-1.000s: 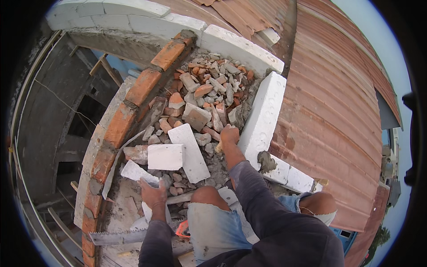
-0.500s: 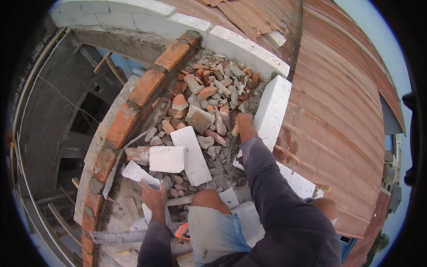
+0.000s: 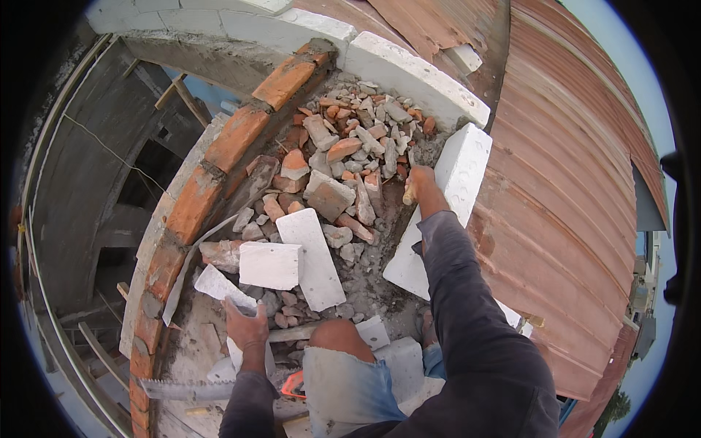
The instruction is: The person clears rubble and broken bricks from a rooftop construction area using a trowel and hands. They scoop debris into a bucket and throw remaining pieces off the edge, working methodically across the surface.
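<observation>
My right hand (image 3: 425, 188) is wrapped round the light wooden handle (image 3: 409, 194) of a tool, close to a long white block (image 3: 456, 171) on the right edge of the wall. My forearm hides much of this tool; a dark tip shows beside the block. Lower left, my left hand (image 3: 247, 328) grips a white block piece (image 3: 221, 283) with thumb and fingers on either side. Two white blocks, one squarish (image 3: 270, 264) and one longer (image 3: 312, 259), lie on the rubble just beyond it. A handsaw (image 3: 182, 390) with an orange handle rests near my left wrist.
Broken brick and concrete rubble (image 3: 343, 150) fills the space ahead. A mortared row of orange bricks (image 3: 237, 139) bounds it on the left, above a deep drop with poles. White blocks (image 3: 416, 73) line the far edge. Corrugated rusty roofing (image 3: 555, 219) stretches off to the right.
My right hand and its tool have shifted slightly right, along with the view. More of the white block beside my forearm now shows. My left hand stays at the block piece.
</observation>
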